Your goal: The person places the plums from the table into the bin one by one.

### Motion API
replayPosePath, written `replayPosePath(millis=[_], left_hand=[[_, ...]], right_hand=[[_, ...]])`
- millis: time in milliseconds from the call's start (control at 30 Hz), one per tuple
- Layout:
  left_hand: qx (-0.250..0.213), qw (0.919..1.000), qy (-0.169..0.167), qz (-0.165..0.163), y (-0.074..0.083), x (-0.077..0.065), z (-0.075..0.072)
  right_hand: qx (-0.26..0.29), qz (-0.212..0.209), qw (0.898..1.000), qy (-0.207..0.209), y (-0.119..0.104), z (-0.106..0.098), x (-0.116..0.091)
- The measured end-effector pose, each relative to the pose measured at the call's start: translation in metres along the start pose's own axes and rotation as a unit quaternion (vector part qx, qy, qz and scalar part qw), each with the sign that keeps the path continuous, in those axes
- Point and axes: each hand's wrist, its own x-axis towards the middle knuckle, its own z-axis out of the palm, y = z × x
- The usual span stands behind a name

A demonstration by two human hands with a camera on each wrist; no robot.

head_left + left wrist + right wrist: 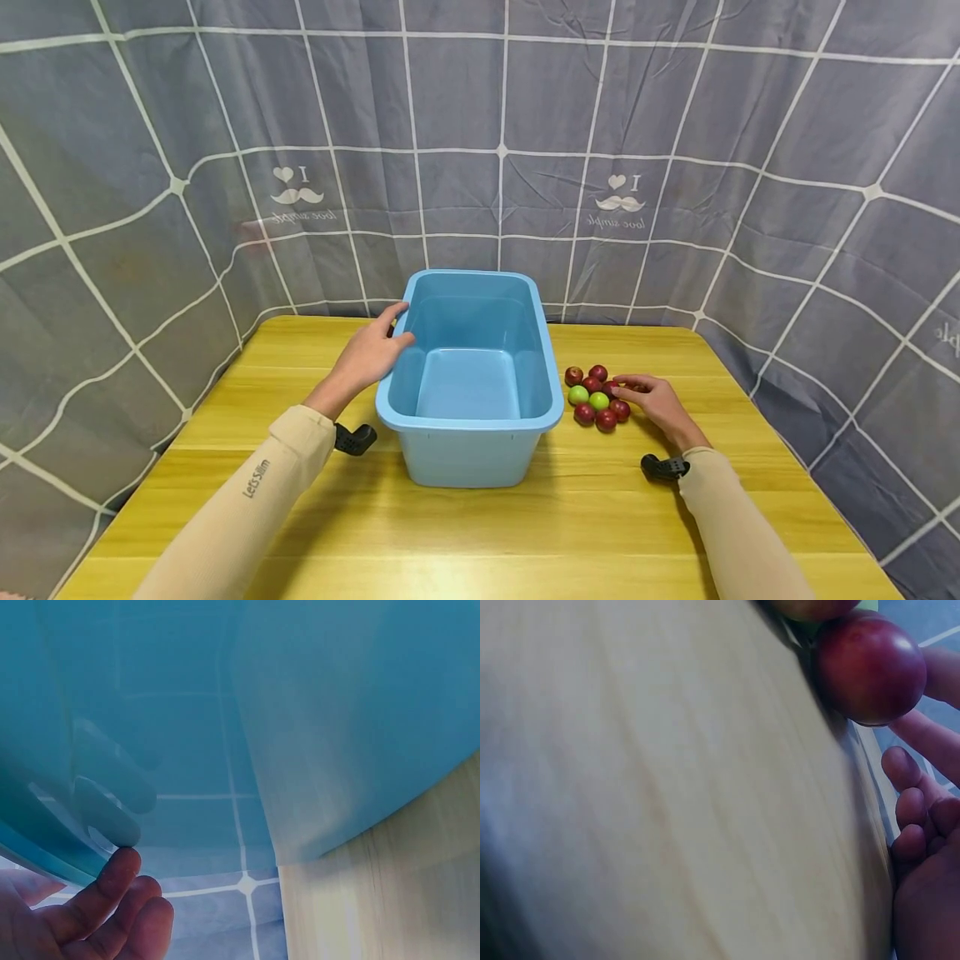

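A deep light-blue plastic bin (470, 457) stands in the middle of the wooden table. My left hand (370, 354) grips its left rim, thumb over the inside and fingers along the outer wall; in the left wrist view, fingertips (120, 870) show by the bluish wall. To the right of the bin lies a tight cluster of small, round dark-red plums (606, 420) with two green fruits (578, 395) among them. My right hand (660, 404) reaches the cluster's right side, its thumb and forefinger around a dark-red plum (611, 389). In the right wrist view a red plum (870, 667) partly hides the fingers.
The yellow wood-grain table (480, 542) has rounded far corners. A grey curtain (457, 192) with white grid lines hangs behind it and along both sides. Black wrist straps (356, 439) sit at both cuffs.
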Motion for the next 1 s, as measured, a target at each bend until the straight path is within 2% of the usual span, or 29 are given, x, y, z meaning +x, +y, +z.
replayPosePath(millis=[333, 600, 833, 1000], left_hand=[[0.028, 0.9996, -0.002, -0.006, 0.002, -0.002, -0.004], [0.058, 0.9983, 0.0, 0.003, 0.004, -0.004, -0.004], [0.063, 0.9979, 0.0, 0.016, 0.008, -0.009, -0.004], [0.065, 0.9977, 0.001, 0.016, 0.008, -0.015, -0.004]], right_hand=[[-0.018, 0.004, 1.0, 0.0, 0.0, 0.002, 0.002], [-0.015, 0.007, 1.0, 0.001, 0.004, 0.002, 0.0], [-0.026, 0.0, 0.999, 0.02, 0.006, -0.003, 0.001], [-0.015, -0.001, 1.0, 0.015, 0.005, -0.003, 0.001]])
